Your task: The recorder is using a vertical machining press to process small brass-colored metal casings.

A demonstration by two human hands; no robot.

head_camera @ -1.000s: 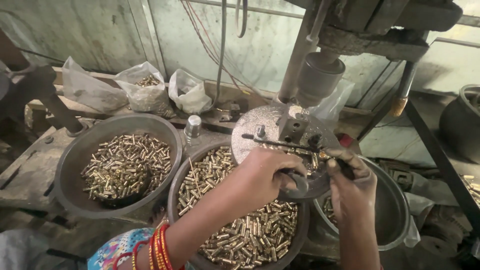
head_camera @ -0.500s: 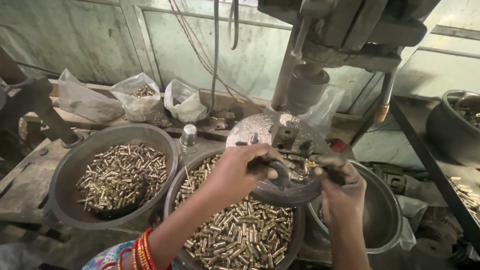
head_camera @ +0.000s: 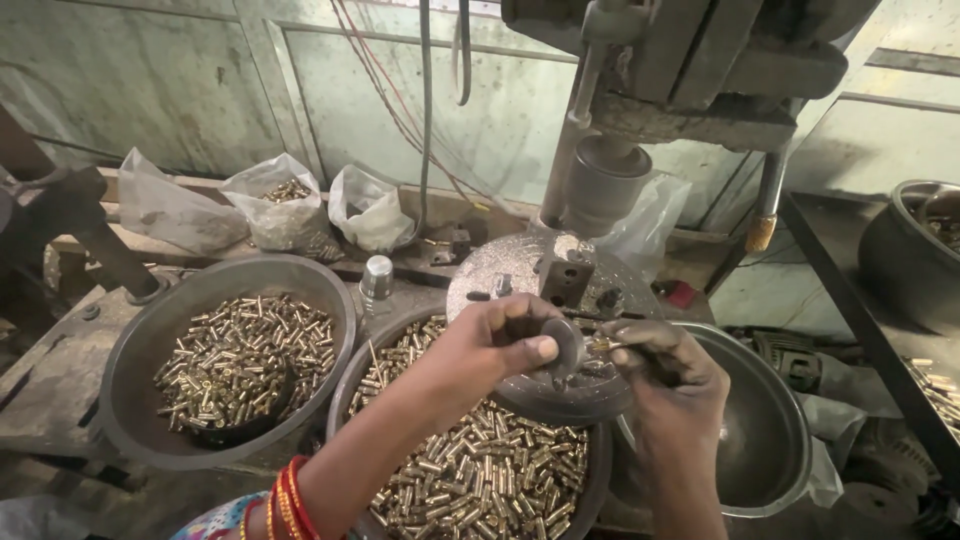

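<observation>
My left hand [head_camera: 495, 345] is closed around a dark round knob or handle [head_camera: 568, 347] in front of the round metal machine table [head_camera: 520, 270]. My right hand [head_camera: 665, 375] pinches a small brass piece [head_camera: 600, 346] just right of that knob, fingers closed on it. Both hands hover over the front edge of the machine table, above a metal bowl [head_camera: 355, 365] filled with several small brass pieces [head_camera: 480, 475]. A small block fixture [head_camera: 565, 282] sits on the table under the machine's spindle [head_camera: 605, 185].
A second bowl of brass pieces [head_camera: 235, 355] stands at the left, a nearly bare steel bowl [head_camera: 770, 430] at the right. Plastic bags [head_camera: 285, 205] line the back ledge. A small metal cup [head_camera: 377, 278] stands between the bowls. Another basin [head_camera: 915, 250] sits far right.
The view has shifted closer and downward. My hands have drawn back from the fixture toward the table's front edge, the left still on the knob, the right now holding a brass piece.
</observation>
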